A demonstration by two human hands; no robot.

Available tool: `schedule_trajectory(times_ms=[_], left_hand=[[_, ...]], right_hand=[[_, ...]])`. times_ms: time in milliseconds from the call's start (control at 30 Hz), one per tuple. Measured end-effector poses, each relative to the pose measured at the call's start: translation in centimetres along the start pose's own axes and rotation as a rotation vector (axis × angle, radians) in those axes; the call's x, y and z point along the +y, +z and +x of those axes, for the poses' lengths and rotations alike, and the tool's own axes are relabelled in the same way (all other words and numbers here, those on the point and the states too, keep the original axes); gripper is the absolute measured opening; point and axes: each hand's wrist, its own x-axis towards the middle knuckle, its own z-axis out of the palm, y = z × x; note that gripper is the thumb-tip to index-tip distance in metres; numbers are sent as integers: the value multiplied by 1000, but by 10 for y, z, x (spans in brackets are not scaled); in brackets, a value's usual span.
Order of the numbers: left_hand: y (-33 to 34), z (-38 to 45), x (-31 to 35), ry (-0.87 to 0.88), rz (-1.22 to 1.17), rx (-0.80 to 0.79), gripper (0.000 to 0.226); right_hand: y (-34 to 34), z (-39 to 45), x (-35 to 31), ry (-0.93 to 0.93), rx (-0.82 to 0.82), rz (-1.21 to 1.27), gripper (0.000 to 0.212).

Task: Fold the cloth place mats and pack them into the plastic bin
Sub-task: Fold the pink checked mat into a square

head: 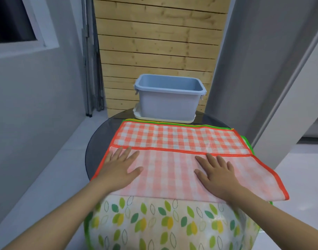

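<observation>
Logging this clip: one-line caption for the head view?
Both hands, left and right, press flat on the half-folded orange checked mat; blue bin waits empty behind.

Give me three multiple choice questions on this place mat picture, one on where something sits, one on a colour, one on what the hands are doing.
1. Where does the blue bin stand?
A. beyond the mats
B. on the floor
C. on the leaf mat

2. What colour is the checked mat's border?
A. blue
B. orange
C. black

3. How do the left hand and right hand lie?
A. fists
B. flat on the folded flap
C. gripping the bin

Answers: 1 A, it stands at the table's far edge; 2 B, orange trim edges it; 3 B, fingers spread on the cloth.
</observation>
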Motion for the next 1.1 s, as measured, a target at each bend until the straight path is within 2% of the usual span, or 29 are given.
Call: schedule_trajectory(times_ms=[67, 167, 300, 433, 533, 633, 733, 900, 1033, 1100], left_hand=[[-5, 3, 3, -18, -23, -10, 88], [-16, 15, 12, -41, -57, 60, 64], [-18, 36, 19, -64, -108, 177, 44], [-16, 49, 17, -99, -319, 285, 15], [-17, 55, 15, -105, -295, 254, 18], [-20, 58, 11, -139, -282, 141, 23], [-22, 58, 7, -133, -271, 69, 19], [-16, 56, 15, -79, -117, 196, 20], [-17, 65, 30, -51, -122, 252, 23], [-19, 78, 41, 5, -132, 262, 30]], right_hand=[[-6, 5, -4, -9, 76, -34, 59], [-13, 21, -9, -35, 156, 2, 53], [-16, 47, -11, -6, 185, 148, 39], [-18, 63, -8, 34, 158, 256, 27], [-19, 65, -7, 24, 130, 254, 24], [-21, 61, -8, 11, 90, 277, 17], [-17, 57, -10, 4, 131, 286, 22], [2, 54, -21, 32, 297, 226, 25], [13, 53, -21, 6, 441, 231, 20], [17, 54, -21, -9, 494, 210, 30]])
